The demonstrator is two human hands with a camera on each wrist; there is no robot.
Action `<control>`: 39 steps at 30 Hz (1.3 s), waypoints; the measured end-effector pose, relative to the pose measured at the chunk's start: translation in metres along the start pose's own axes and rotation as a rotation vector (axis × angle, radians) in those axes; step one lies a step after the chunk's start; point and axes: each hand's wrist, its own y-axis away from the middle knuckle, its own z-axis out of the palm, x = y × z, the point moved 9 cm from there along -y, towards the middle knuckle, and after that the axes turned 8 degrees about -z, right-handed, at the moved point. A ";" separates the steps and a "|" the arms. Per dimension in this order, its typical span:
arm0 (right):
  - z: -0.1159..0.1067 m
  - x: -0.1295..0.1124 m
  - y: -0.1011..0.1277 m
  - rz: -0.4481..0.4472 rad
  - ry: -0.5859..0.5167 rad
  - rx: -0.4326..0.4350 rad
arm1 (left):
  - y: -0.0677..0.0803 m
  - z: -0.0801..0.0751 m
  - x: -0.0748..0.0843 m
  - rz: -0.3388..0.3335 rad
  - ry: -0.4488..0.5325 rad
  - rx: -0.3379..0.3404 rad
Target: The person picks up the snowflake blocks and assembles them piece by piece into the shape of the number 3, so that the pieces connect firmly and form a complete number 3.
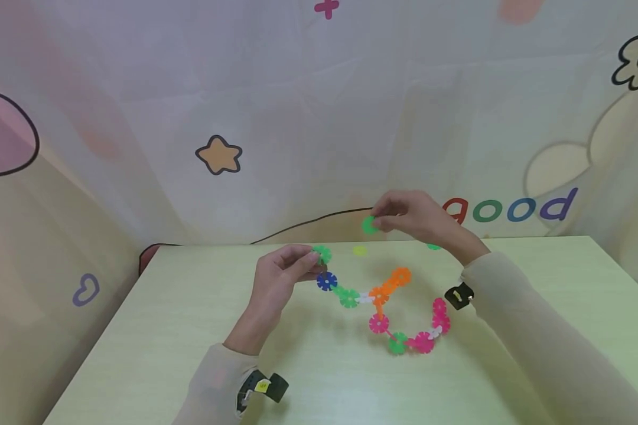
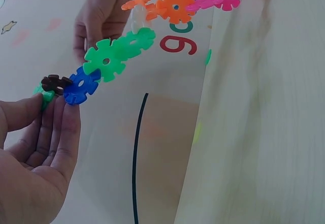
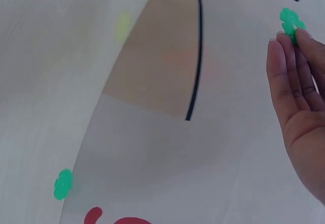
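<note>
My left hand pinches the end of a chain of notched plastic snowflake discs between thumb and fingers. At that end sit a green disc, a dark brown disc and a blue disc. From there the chain runs right through green, white and orange discs, then curves through pink ones with a green and a white disc among them. Higher up and to the right, my right hand pinches a single green snowflake disc, apart from the chain.
At the table's back edge lie a loose green disc and a pale yellow disc. Behind the pale wooden table hangs a printed cloth with a star and coloured letters. Each wrist wears a black strap with a small device.
</note>
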 end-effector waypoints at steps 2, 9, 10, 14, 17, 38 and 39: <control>-0.003 -0.007 0.004 -0.009 -0.004 0.030 | 0.000 -0.001 0.000 -0.001 -0.001 0.007; -0.004 -0.030 0.018 -0.065 -0.128 0.144 | 0.000 -0.002 0.000 -0.008 -0.001 0.019; -0.003 -0.033 0.019 -0.074 -0.140 0.159 | 0.000 -0.002 0.000 -0.009 0.000 0.018; 0.006 -0.046 0.024 -0.121 -0.202 0.199 | 0.000 -0.003 0.000 -0.010 0.008 0.019; 0.012 -0.055 0.025 -0.152 -0.246 0.226 | 0.000 -0.003 0.000 -0.013 0.017 0.021; 0.051 -0.072 0.013 -0.272 -0.298 0.270 | 0.000 -0.004 -0.001 -0.008 0.018 -0.002; 0.051 -0.071 0.013 -0.264 -0.306 0.272 | 0.000 -0.003 -0.001 -0.007 0.019 -0.005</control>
